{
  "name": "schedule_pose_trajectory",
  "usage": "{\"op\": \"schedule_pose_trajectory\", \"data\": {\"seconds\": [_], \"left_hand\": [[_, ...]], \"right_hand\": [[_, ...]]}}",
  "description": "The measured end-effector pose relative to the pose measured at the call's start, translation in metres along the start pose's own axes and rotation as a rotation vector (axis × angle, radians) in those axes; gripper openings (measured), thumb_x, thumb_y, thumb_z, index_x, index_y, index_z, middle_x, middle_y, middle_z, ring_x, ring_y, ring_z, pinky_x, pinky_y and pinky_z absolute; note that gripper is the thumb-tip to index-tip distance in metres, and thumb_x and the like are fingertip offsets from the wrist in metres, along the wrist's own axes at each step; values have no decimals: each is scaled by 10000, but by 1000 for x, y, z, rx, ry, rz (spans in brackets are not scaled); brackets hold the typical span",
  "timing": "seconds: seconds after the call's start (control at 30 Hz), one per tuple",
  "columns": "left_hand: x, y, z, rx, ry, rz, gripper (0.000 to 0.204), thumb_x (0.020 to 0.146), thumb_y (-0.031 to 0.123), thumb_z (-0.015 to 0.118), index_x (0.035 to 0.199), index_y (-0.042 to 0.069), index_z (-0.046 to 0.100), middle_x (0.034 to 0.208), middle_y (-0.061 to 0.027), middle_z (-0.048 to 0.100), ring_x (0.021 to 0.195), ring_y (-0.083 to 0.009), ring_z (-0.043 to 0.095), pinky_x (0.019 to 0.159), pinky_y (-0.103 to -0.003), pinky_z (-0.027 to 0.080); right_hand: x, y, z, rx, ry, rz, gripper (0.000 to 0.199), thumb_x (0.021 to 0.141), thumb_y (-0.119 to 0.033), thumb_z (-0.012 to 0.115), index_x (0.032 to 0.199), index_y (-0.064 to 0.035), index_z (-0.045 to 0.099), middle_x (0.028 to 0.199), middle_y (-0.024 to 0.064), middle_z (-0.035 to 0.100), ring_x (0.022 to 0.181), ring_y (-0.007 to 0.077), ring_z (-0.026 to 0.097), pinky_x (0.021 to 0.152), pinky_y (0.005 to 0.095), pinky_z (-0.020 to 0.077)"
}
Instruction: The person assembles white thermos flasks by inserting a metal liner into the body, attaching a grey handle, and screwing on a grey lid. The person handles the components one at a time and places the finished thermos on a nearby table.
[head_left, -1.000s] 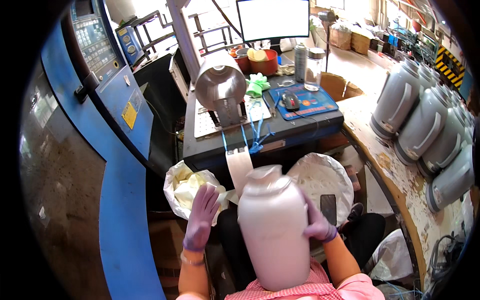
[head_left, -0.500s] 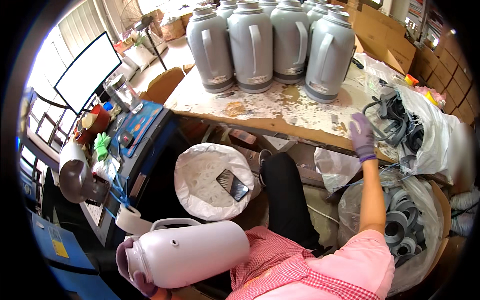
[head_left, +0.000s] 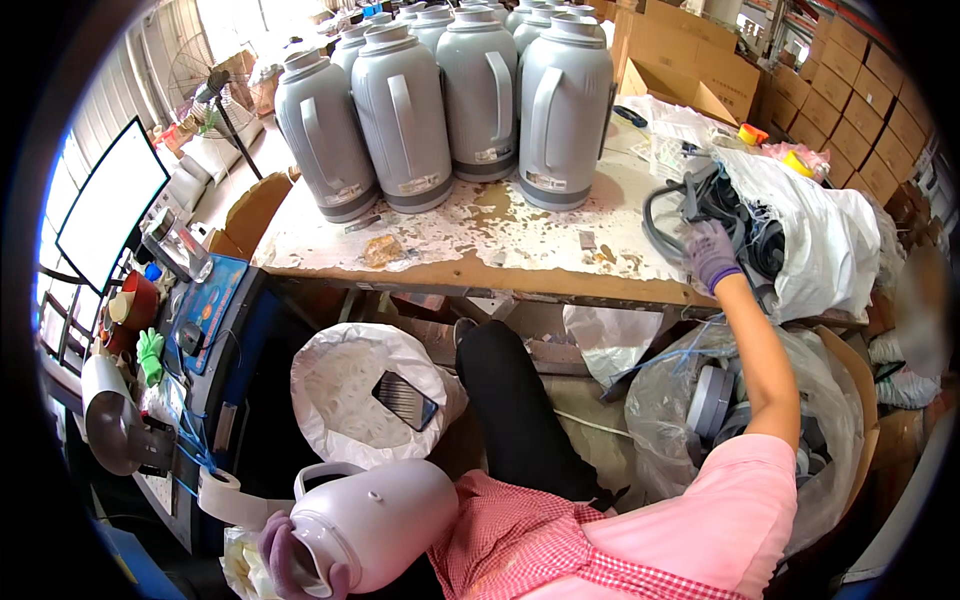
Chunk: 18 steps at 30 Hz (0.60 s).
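Observation:
My left hand (head_left: 283,560), in a purple glove, grips the open mouth of a pale grey thermos flask body (head_left: 385,520). The flask lies on its side across my lap, its handle (head_left: 325,472) uppermost. At the right of the worktable my gloved right hand (head_left: 710,252) has its fingers bent onto a dark grey curved plastic handle (head_left: 655,222). More such dark parts spill from a white woven sack (head_left: 810,230) beside it; some fingertips are hidden among them.
Several grey thermos flasks (head_left: 400,120) stand upright on the worn table (head_left: 490,245). Below are a white sack (head_left: 345,385) with a black-and-clear object on it and a clear bag (head_left: 660,400) of grey rings. A monitor (head_left: 112,210) and tape roll (head_left: 235,500) are at left.
My right hand has moved from the table edge onto the dark handles by the sack. The flask, still held by my left hand, has tilted with its mouth lower. My view has swung right.

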<state>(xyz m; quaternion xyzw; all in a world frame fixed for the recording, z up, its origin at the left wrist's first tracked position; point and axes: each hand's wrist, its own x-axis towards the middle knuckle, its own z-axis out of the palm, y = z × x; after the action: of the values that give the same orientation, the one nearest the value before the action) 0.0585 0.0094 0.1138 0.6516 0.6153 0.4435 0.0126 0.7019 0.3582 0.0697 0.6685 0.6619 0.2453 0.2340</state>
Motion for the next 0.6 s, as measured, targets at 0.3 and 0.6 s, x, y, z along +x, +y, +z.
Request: {"op": "schedule_pose_trajectory", "data": {"seconds": [0.3,0.6], "left_hand": [[13,23,77,139,-78,170,814,653,363,860,1301,-12,541,1125,-197,651,955,-394,667,864,-452,538],[-27,1,32,-316,35,188,566,651,277,909,1091,154,574,1103,-218,654,985,-415,670,840,-496,557]], "right_hand": [[-111,-165,-229,1159,989,-971,206,828,-161,732,1023,-102,703,774,39,656,644,194,643,560,325,527],[-150,-295,-301,1648,268,-1624,799,758,-371,825,1397,-22,496,1140,152,641,1011,308,636,889,384,509]]}}
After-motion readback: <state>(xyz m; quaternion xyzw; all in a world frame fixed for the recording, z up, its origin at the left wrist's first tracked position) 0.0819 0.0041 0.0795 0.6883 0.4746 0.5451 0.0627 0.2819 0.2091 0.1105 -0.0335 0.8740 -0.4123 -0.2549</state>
